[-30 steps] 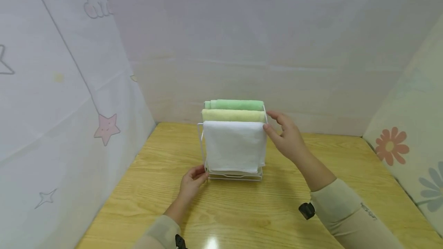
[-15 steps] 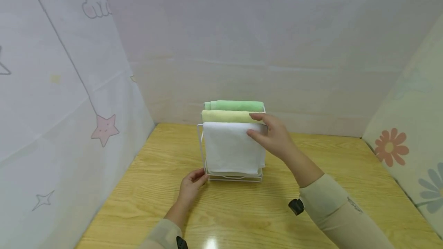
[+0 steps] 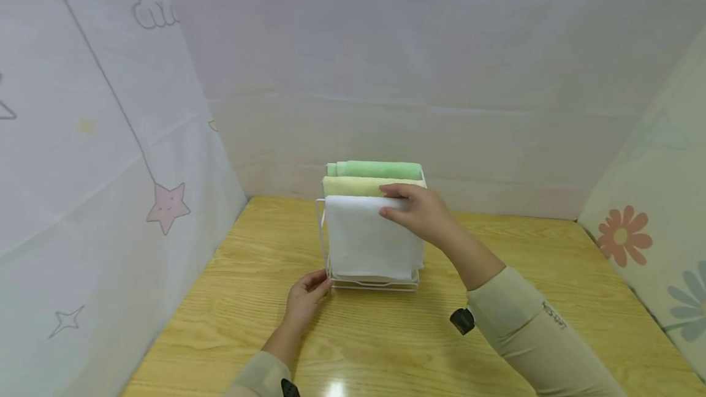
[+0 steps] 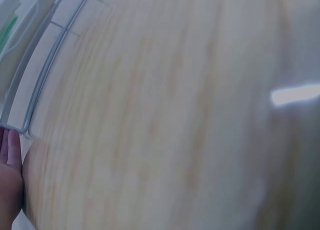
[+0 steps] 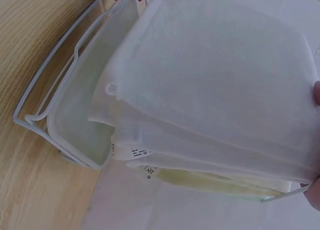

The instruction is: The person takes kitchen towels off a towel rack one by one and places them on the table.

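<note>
A white wire towel rack stands on the wooden table with folded towels draped over its bars. In front hangs a white towel, behind it a yellow towel, and at the back a green towel. My left hand holds the rack's lower left front corner between thumb and fingers. Over the white towel's top edge reaches my right hand, thumb in front and fingers spread above, overlapping the yellow towel. In the right wrist view only bits of that hand show at the towel's right border.
Under the towels a pale tray sits in the rack's base. The wooden table extends around the rack. Patterned cloth walls enclose its back and sides.
My right hand has moved left from the rack's right side onto the top of the white towel. The left hand stays at the rack's lower corner, and the towels hang as before.
</note>
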The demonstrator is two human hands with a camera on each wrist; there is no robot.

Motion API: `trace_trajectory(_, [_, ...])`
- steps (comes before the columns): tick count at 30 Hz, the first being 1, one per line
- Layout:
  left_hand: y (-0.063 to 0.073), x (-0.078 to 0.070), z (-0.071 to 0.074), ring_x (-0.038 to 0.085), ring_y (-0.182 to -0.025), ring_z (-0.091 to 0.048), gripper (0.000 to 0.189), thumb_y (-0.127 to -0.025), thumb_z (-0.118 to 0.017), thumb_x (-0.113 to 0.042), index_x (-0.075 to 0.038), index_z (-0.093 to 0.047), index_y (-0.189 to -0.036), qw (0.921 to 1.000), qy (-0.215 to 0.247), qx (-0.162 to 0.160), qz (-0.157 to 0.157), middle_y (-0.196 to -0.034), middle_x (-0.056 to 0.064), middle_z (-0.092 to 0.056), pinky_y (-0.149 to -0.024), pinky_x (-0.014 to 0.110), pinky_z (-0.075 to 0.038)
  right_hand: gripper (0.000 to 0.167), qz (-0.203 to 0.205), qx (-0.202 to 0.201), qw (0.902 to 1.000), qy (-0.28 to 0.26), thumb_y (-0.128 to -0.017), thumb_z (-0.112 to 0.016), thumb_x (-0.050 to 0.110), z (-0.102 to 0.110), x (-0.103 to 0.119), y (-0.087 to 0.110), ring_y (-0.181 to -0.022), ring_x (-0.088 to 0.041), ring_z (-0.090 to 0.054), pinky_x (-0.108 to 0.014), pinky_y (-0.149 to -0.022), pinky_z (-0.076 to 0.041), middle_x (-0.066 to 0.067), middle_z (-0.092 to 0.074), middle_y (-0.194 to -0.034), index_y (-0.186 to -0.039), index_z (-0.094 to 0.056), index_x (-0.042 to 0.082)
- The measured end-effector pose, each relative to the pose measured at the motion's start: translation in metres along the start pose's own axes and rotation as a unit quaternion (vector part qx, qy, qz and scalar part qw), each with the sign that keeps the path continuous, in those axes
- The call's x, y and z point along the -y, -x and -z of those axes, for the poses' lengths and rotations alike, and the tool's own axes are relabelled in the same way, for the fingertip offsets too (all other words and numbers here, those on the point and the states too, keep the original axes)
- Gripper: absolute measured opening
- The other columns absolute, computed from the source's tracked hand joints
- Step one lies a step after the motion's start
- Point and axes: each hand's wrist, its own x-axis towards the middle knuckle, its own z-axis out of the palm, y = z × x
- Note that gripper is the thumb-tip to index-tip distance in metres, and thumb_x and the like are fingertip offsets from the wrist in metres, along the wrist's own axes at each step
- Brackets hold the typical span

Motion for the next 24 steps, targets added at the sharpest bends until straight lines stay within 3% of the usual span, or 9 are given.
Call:
trace_trajectory(8, [0.001, -0.001, -0.003, 0.002, -0.090, -0.063, 0.036, -0.090, -0.070, -0.009, 0.005, -0.062, -0.122, 0.9998, 0.016, -0.001, 0.012, -0.118, 0.013, -0.068, -0.081, 0.015, -0.055, 0.038, -0.060, -0.007, 0.9982, -0.005, -0.087, -0.076, 0.031, -0.001, 0.006, -0.006, -0.126, -0.021, -0.058, -0.041, -0.101, -0.051, -0.004, -0.065, -0.131, -0.122, -0.070, 0.018])
trace_trajectory(24, [-0.001, 0.000, -0.009, 0.005, -0.091, -0.064, 0.036, -0.088, -0.073, -0.013, 0.004, -0.064, -0.119, 0.9999, 0.008, 0.003, 0.008, -0.114, 0.011, -0.069, -0.081, 0.017, -0.055, 0.031, -0.085, -0.010, 0.9949, -0.053, -0.087, -0.076, 0.024, 0.013, 0.009, -0.005, -0.118, -0.021, -0.063, -0.039, -0.094, -0.054, -0.006, -0.068, -0.125, -0.116, -0.073, 0.015])
